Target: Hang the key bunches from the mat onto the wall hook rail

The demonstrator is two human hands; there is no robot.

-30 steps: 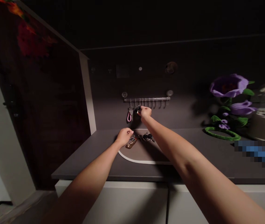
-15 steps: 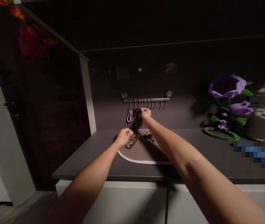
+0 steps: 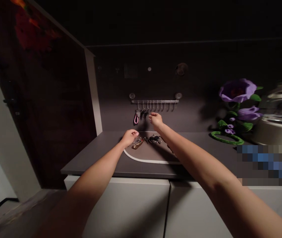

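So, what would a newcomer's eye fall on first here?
Probably the large purple flower, bright against the dark wall at the right. Next, the two bare hands near the centre: the right hand raised below the clear hook rail, the left hand lower, at the left edge of the white-rimmed mat. A pink loop also stands out, hanging at the rail's left end.

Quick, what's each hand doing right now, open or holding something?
Left hand: fingers curled; whether it holds anything cannot be told.
Right hand: loosely open, nothing visible in it, near small dark items below the clear straight rail.
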